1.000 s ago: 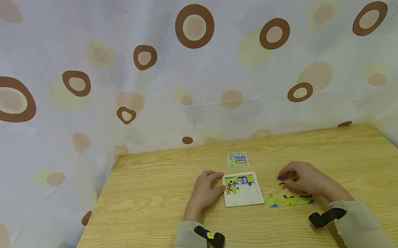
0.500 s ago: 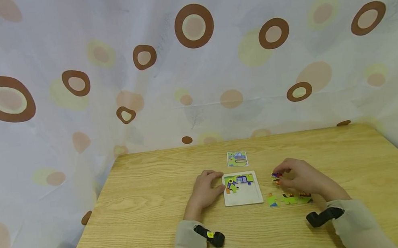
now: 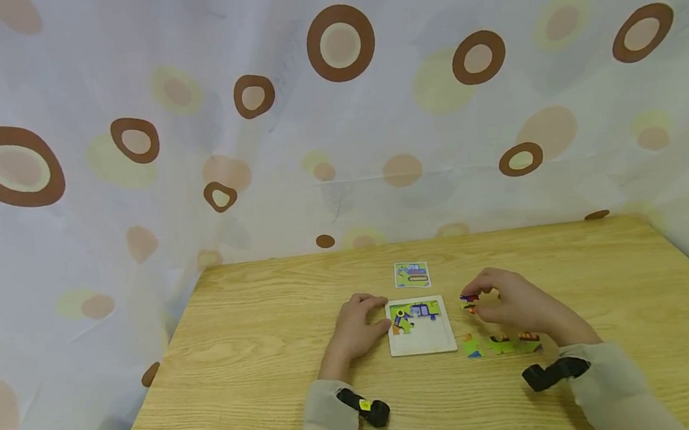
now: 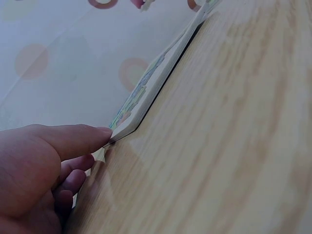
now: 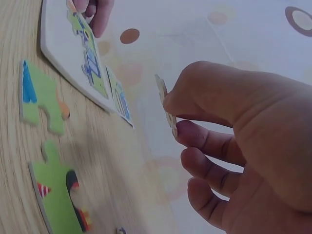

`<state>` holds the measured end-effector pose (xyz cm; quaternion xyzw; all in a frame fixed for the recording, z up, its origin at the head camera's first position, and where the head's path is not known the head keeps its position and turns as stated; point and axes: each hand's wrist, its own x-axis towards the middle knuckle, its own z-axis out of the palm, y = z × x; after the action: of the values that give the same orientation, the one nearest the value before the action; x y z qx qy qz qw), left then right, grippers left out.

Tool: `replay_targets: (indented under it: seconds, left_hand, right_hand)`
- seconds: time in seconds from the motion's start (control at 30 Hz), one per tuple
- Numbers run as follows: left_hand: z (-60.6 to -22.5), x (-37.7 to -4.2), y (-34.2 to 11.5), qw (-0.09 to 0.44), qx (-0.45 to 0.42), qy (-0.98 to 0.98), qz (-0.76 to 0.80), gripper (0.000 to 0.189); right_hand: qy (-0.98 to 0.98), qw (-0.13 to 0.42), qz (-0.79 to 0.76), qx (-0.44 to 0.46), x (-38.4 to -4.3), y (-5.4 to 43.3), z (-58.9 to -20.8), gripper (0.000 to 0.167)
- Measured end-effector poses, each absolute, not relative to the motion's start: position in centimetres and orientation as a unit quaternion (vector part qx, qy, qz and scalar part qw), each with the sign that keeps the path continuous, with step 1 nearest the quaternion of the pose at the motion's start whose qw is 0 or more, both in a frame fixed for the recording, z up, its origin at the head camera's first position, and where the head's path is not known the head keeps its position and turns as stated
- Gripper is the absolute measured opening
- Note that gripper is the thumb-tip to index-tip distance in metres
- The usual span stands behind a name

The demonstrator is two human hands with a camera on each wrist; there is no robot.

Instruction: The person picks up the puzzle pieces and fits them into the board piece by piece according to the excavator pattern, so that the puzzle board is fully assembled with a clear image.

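My right hand (image 3: 513, 301) pinches a small jigsaw puzzle piece (image 5: 161, 89) between thumb and index finger, above the table just right of the white puzzle tray (image 3: 427, 341). The piece is seen edge-on in the right wrist view; red and purple print shows in the head view. My left hand (image 3: 353, 327) rests at the tray's left side, thumb (image 4: 85, 139) touching the edge and index finger near the upper corner. Joined pieces (image 3: 420, 311) picturing a blue-purple vehicle fill the tray's upper part and left side; its lower area is bare white.
Loose green puzzle pieces lie in a row right of the tray, including one with a blue corner (image 5: 41, 97) and one with black and orange print (image 5: 56, 200). A picture card (image 3: 411, 274) lies behind the tray. A patterned curtain (image 3: 395, 132) borders the wooden table (image 3: 255, 322).
My right hand has moved left and slightly away from me, carrying the puzzle piece closer to the tray and off the loose row. My left hand stays at the tray's edge.
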<state>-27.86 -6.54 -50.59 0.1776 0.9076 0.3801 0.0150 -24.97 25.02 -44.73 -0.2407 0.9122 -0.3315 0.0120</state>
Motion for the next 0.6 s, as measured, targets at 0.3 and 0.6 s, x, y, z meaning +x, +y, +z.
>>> replay_targets:
  seconds: [0.3, 0.6]
  left_hand:
    - [-50.6, -27.8, -6.5, 0.015, 0.175, 0.907, 0.384, 0.039]
    - [-50.4, -27.8, -6.5, 0.018, 0.174, 0.908, 0.381, 0.039]
  right_hand:
    - [0.903, 0.011, -0.343, -0.258, -25.2, 23.0, -44.5, 0.028]
    - [0.895, 0.022, -0.353, -0.272, -25.8, 21.3, -44.5, 0.024]
